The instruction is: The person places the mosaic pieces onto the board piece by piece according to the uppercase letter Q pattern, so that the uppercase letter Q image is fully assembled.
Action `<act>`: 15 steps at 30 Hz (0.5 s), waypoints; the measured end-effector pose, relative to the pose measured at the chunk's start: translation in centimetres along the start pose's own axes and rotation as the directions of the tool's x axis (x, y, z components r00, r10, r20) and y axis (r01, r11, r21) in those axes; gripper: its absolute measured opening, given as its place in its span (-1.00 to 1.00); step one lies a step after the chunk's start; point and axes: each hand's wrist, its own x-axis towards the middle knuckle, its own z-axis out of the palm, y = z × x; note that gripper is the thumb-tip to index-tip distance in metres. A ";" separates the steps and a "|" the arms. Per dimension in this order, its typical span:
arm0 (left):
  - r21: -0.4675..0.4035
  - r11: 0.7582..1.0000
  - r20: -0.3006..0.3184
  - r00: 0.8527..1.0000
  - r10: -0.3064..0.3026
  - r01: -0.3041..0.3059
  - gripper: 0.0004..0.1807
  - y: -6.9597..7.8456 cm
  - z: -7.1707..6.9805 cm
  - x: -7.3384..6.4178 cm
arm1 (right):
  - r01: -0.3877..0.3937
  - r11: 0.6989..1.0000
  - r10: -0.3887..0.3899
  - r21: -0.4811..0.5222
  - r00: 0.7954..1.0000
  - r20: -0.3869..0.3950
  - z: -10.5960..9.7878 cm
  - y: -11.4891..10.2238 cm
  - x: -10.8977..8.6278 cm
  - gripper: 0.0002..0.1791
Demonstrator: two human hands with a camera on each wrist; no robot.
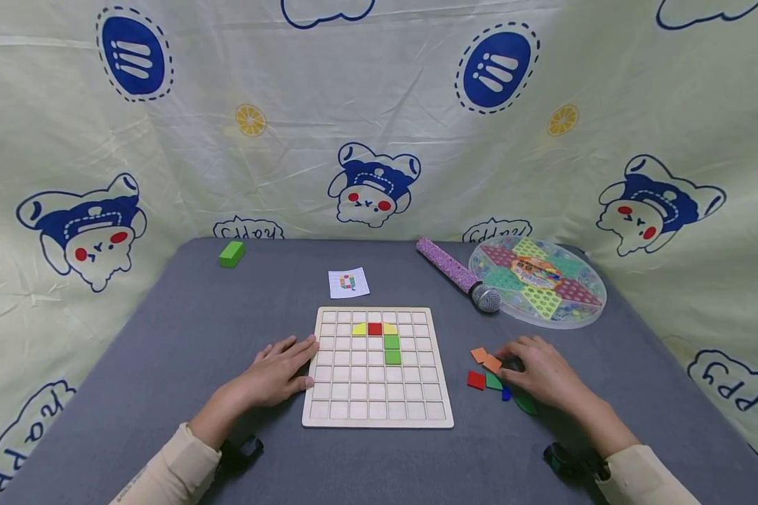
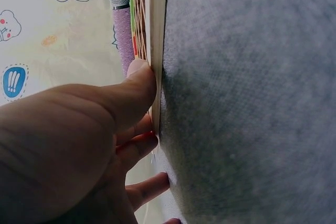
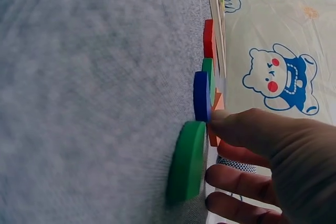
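My left hand (image 1: pixel 281 370) rests at the left edge of a pale wooden grid board (image 1: pixel 354 414), fingers spread and relaxed; in the left wrist view the thumb lies against the board's side (image 2: pixel 156 40). The board holds two yellow tiles, a red tile (image 1: pixel 375 329) and two green tiles (image 1: pixel 392 348). To the right, my right hand (image 1: pixel 540 368) holds thumb and forefinger at the edges of an orange tile (image 1: pixel 493 363). Close by lie another orange tile (image 1: pixel 479 355), a red tile (image 1: pixel 476 380), a blue piece (image 3: pixel 201 97) and green pieces (image 3: pixel 186 163).
Behind the board lies a white card (image 1: pixel 349 283) with a small coloured pattern. A purple microphone (image 1: pixel 457 272) leans on a round Chinese checkers box (image 1: pixel 552 319) at the back right. A green block (image 1: pixel 231 254) stands at the back left, before a printed curtain (image 1: pixel 297 91).
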 end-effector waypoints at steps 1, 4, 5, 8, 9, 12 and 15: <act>-0.001 1.000 -0.001 1.000 0.000 0.000 -0.31 0.0 0.0 0.0 | 0.000 1.000 0.000 -0.003 1.000 0.002 0.1 0.1 0.0 -0.75; 0.000 1.000 -0.002 1.000 -0.001 0.001 -0.31 -0.1 0.1 0.1 | -0.002 1.000 0.002 -0.012 1.000 0.004 0.3 0.2 0.1 -0.74; 0.001 1.000 -0.002 1.000 -0.002 0.002 -0.31 -0.1 0.1 0.1 | -0.003 1.000 0.003 -0.014 1.000 0.002 0.3 0.2 0.1 -0.73; -0.002 1.000 -0.002 1.000 -0.001 0.001 -0.32 0.0 0.1 0.0 | -0.003 1.000 0.003 -0.025 1.000 -0.003 0.5 0.1 0.1 -0.73; -0.002 1.000 -0.003 1.000 -0.001 0.001 -0.31 0.0 0.0 0.0 | -0.004 1.000 0.004 -0.027 1.000 -0.002 0.5 0.1 0.1 -0.73; -0.006 1.000 -0.004 1.000 0.000 0.000 -0.31 0.0 0.0 -0.1 | -0.015 0.999 0.015 -0.031 1.000 0.005 0.6 0.0 0.2 -0.73; -0.003 1.000 -0.007 1.000 0.001 -0.001 -0.31 0.0 0.0 -0.1 | -0.026 0.999 0.026 -0.033 1.000 0.011 0.5 0.0 0.3 -0.74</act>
